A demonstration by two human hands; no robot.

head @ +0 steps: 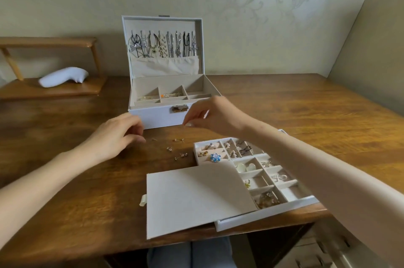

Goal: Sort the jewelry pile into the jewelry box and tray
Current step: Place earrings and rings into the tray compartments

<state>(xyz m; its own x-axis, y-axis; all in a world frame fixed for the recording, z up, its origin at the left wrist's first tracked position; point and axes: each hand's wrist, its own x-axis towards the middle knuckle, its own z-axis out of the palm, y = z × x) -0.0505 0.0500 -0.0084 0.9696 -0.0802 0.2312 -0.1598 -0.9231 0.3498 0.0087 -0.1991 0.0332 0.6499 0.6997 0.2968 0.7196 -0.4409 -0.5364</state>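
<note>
The left hand hovered low over the desk, just beside the front left corner of the jewelry box. Its fingers were loosely curled with a narrow gap to the thumb, and nothing showed between them. The right hand hung in front of the box near the latch, with thumb and forefinger tips pressed together. Whether these fingers pinched a small piece could not be told. A few earring studs lay scattered on the desk between the hands, in front of the box and just left of the tray. The box stood open, with necklaces hanging in a row inside the upright lid and a few pieces in its lower compartments. The tray sat at the near right edge of the desk, with small items in most of its visible compartments, among them a blue flower piece. A flat beige cover lay over the left part of the tray, and the right forearm crossed its far right corner, hiding both areas. The desk surface was dark brown wood. A wooden shelf at the far left carried a white object of unclear kind. Pale patterned wallpaper covered the wall behind. The items in the tray were too small to identify individually.
</note>
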